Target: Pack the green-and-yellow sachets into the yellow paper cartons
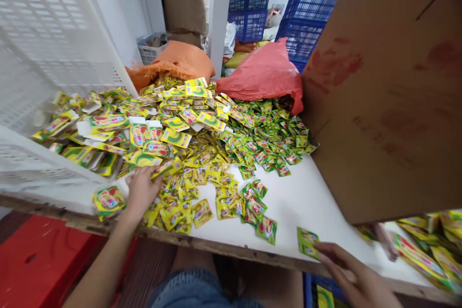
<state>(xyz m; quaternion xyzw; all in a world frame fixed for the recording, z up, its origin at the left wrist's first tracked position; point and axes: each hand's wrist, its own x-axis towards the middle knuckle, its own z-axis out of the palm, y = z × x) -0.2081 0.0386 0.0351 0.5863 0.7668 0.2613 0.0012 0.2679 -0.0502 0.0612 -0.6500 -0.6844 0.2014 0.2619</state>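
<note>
Head view is given over a white table (306,197) heaped with small sachets. The left hand (140,192) is laid palm-down at the near edge of the heap, its fingers spread loosely over yellow sachets (180,211); nothing is seen to be clasped in it, and the hand is read as open and resting. Just left of that wrist, one yellow sachet (108,200) is seen lying alone near the table's edge. The right hand (352,274) is held at the table's near edge, lower right, and a single green sachet (307,242) is pinched at its fingertips, partly lying on the tabletop. A small cluster of green sachets (258,209) is spread between the two hands, apart from both.

Farther back, a larger pile of green sachets (274,134) is banked against a red sack (265,74), and flat yellow cartons (155,120) are piled to the left, spilling into a white plastic crate (46,53) tipped on its side. An orange sack (176,62) is seen behind the cartons. A brown cardboard box (390,91) is stood at the right, filling much of that side, with more printed cartons (429,250) visible beneath it. Blue crates (306,5) are stacked in the background. A red stool (39,260) is seen below the table on the left, and a knee in blue denim (202,291) is visible under the table's edge.
</note>
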